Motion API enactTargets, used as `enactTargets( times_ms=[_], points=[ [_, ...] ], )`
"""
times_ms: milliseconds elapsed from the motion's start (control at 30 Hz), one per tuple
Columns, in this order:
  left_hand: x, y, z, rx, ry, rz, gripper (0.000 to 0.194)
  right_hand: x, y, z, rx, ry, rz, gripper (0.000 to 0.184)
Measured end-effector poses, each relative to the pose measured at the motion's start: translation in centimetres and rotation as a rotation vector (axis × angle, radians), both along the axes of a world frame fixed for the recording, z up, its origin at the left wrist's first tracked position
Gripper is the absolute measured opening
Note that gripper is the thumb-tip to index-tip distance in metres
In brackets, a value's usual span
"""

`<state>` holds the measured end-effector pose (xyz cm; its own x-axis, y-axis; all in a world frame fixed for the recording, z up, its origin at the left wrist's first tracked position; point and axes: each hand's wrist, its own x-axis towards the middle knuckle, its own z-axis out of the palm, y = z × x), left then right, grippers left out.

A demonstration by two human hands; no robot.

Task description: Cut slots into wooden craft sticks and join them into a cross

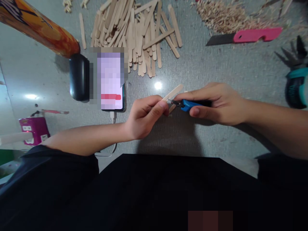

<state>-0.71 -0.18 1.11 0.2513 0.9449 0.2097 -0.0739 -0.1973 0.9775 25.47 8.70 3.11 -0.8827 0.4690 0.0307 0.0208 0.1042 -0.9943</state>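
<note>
Between the thumb and fingers of my left hand [150, 114], a flat wooden craft stick [176, 91] is pinched, its rounded end pointing up and right. My right hand [216, 104] grips what look like small blue-handled pliers [191, 105], their dark metal tip close to the stick beside my left fingertips. Whether the tip touches the wood I cannot tell. Another pale strip of wood [172, 108] shows just below the tip, partly hidden by my fingers. A large pile of craft sticks [141, 38] lies beyond my hands.
A phone [110, 80] with a plugged-in white cable [113, 116], a black case [79, 77] and an orange cylinder [55, 35] stand left. A pink-handled cutter [257, 34] lies by wood shavings [221, 16]. A teal-and-black object [295, 83] is far right, a purple power block [35, 130] far left.
</note>
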Motion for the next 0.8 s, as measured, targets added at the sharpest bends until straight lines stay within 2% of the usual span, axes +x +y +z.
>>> enactTargets(
  times_ms=[200,367,600,700,800],
  points=[
    [0.3,0.4,0.5,-0.005,-0.004,0.030,0.043,0.2,0.3,-0.5,-0.023,0.018,-0.001,0.029],
    [0.2,0.5,0.6,-0.063,-0.006,0.002,0.045,0.6,0.7,-0.5,-0.066,-0.032,0.037,0.033],
    [0.2,-0.3,-0.7,-0.238,-0.280,-0.023,0.025,0.3,1.0,-0.2,-0.091,0.003,0.082,0.034],
    [0.4,-0.4,-0.8,-0.279,-0.297,-0.008,0.027,0.2,0.4,-0.2,-0.124,0.050,0.030,0.034],
    [0.7,-0.4,-0.8,-0.275,-0.222,0.075,0.032,0.2,-0.7,-0.1,-0.174,0.002,-0.085,0.031]
  ],
)
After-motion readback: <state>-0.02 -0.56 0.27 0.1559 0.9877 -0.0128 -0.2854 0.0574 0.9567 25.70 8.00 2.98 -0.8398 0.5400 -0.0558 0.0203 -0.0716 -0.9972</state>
